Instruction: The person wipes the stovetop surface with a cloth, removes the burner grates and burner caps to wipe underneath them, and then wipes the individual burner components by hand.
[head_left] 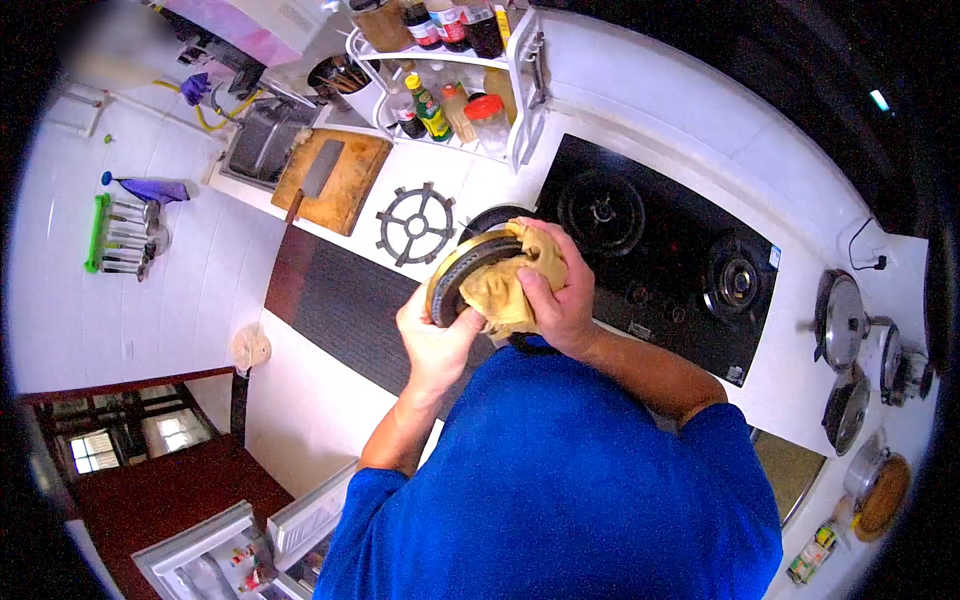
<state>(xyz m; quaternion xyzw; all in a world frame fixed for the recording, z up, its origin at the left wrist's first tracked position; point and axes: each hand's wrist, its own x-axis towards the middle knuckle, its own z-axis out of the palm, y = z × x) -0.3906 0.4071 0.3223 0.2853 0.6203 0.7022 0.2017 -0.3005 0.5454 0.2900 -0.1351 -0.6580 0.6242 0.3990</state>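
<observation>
Above the counter's front edge, my left hand [436,345] grips the lower left side of a round stove burner ring [450,280], which has a dark band and a brass-coloured rim. A crumpled yellow cloth [505,290] is bunched in my right hand [566,300] and pressed against the ring's inner side. The ring is tilted, and the cloth covers part of it. Beyond my hands a black pan support [416,224] lies on the white counter. Beside it a dark round piece [492,222] is partly hidden behind the ring.
A black gas cooktop [668,250] with two burners is on the right. Left are a cutting board [350,190] with a cleaver [320,168], and a sink [262,140]. A white rack [520,110] holds bottles and jars. Pots [840,318] stand far right; a fridge door [205,555] hangs open.
</observation>
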